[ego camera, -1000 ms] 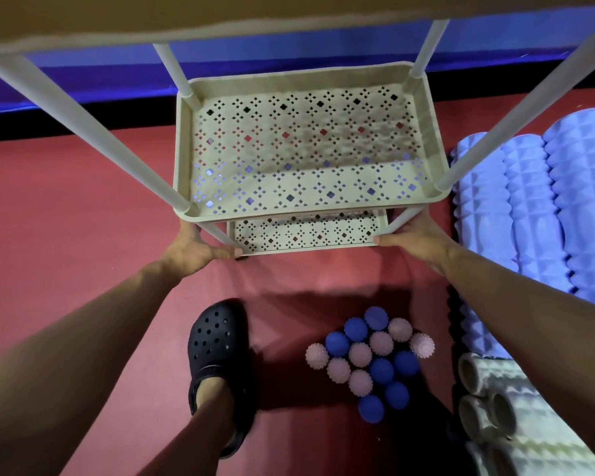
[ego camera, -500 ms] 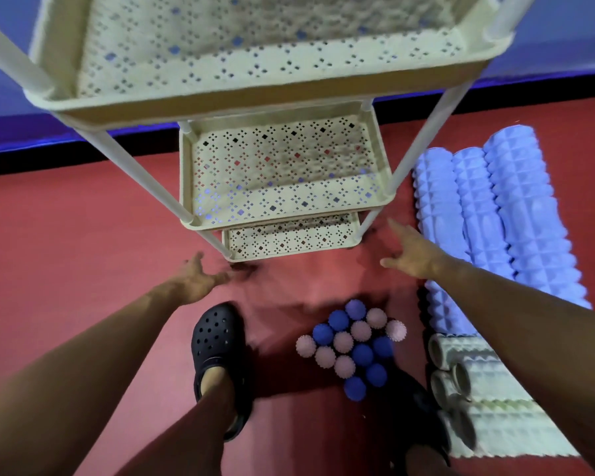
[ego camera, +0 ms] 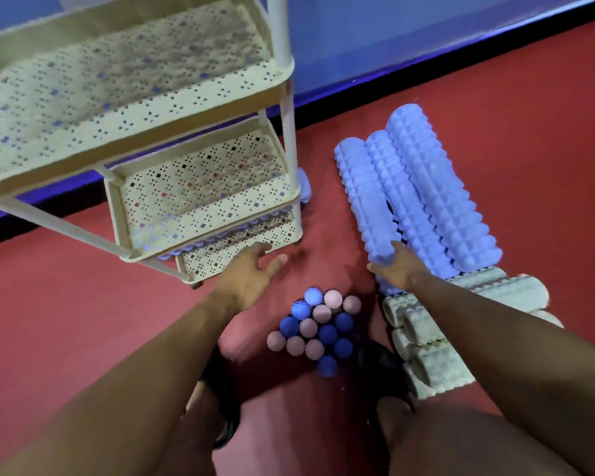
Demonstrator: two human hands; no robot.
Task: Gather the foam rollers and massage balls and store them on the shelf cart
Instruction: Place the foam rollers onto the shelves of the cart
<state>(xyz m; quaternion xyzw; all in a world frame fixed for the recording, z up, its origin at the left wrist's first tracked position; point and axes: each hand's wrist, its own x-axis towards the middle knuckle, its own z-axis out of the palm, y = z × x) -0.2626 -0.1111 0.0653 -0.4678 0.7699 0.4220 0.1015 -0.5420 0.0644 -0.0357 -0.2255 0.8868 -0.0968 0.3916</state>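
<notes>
Lavender foam roller (ego camera: 366,201) end cupped by right hand (ego camera: 397,271); left hand (ego camera: 246,281) open, should support its far end.

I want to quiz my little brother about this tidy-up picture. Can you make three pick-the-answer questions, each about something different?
1. Where is the pile of massage balls?
A. On the cart's top shelf
B. On the floor
C. In a hand

2. What colours are the balls?
A. Blue and pink
B. Green and yellow
C. All black

3. What is the left hand doing?
A. Squeezing a ball
B. Lifting a roller
C. Open, holding nothing

Answers:
1 B, the massage balls lie clustered on the red floor.
2 A, only blue and pink ones show.
3 C, the left hand has spread fingers around nothing.
</notes>
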